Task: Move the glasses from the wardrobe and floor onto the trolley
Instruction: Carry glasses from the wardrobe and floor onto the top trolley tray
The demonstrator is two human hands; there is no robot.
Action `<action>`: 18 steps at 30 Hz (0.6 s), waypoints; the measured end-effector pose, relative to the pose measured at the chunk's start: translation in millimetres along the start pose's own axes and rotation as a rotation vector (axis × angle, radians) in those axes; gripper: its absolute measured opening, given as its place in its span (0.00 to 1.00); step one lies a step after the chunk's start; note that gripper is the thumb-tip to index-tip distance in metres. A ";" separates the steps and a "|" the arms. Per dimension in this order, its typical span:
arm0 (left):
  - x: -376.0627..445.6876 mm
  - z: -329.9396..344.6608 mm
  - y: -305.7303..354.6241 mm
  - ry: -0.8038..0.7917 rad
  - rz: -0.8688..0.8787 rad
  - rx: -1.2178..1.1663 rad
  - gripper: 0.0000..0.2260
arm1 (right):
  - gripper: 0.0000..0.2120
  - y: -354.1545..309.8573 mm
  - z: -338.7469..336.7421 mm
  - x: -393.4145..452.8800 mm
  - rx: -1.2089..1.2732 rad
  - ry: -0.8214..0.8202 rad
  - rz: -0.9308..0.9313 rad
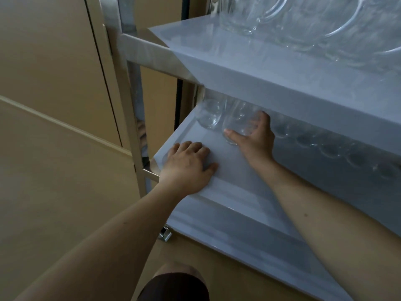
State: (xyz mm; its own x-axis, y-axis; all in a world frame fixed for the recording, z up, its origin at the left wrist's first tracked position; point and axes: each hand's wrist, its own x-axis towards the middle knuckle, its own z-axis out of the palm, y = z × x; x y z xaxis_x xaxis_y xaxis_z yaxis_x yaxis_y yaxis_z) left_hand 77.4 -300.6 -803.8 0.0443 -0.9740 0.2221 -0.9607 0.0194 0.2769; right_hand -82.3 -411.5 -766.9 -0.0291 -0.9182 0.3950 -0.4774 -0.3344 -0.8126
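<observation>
Head view shows your right hand (253, 135), fingers curled round an upright glass (237, 127) on the trolley's middle shelf (238, 170), mid-frame. Beside it, just left, stands another glass (209, 115). Your left hand (188, 166) lies flat, fingers straight, on the shelf, lower left.

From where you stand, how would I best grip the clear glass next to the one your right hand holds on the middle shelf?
Take the neighbouring glass round its side wall, probably coming from the open front edge of the middle shelf. The upper shelf hangs low over it, so a top grasp looks blocked. The right hand cups the adjacent glass; the left hand rests flat.
</observation>
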 end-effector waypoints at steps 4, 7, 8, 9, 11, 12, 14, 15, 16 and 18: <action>0.4 1.4 0.9 0.007 0.001 0.005 0.26 | 0.35 2.9 12.0 12.1 -0.048 0.029 -0.021; 0.1 2.4 0.9 0.017 0.000 0.016 0.26 | 0.26 5.1 16.8 17.4 -0.070 0.082 -0.055; -0.2 2.9 0.7 0.022 0.000 0.012 0.26 | 0.25 5.4 18.0 19.5 -0.072 0.088 -0.055; -0.8 3.2 0.5 0.025 0.002 0.010 0.25 | 0.27 5.5 18.8 21.3 -0.076 0.087 -0.049; -0.8 3.4 0.4 0.034 0.006 0.008 0.25 | 0.36 6.7 20.4 25.0 -0.090 0.077 -0.038; -0.7 3.2 0.2 0.038 0.007 0.008 0.25 | 0.38 7.1 21.6 26.4 -0.099 0.069 -0.030; -0.7 2.8 -0.3 0.045 0.009 0.007 0.25 | 0.40 7.6 24.4 27.7 -0.113 0.050 -0.020; -0.8 2.7 -0.4 0.047 0.010 0.005 0.25 | 0.40 8.4 25.6 28.3 -0.115 0.046 -0.021; -0.9 2.6 -0.6 0.047 0.012 0.004 0.25 | 0.40 8.6 26.4 28.3 -0.115 0.042 -0.022; -1.1 2.6 -0.6 0.043 0.010 0.001 0.25 | 0.40 9.1 27.2 27.9 -0.115 0.026 -0.016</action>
State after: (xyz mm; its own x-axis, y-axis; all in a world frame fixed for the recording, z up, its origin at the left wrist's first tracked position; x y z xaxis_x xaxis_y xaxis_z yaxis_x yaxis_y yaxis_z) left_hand 77.2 -300.1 -806.6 0.0469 -0.9631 0.2650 -0.9614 0.0285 0.2738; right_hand -63.6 -446.0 -775.0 -0.0429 -0.9068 0.4194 -0.5752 -0.3208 -0.7525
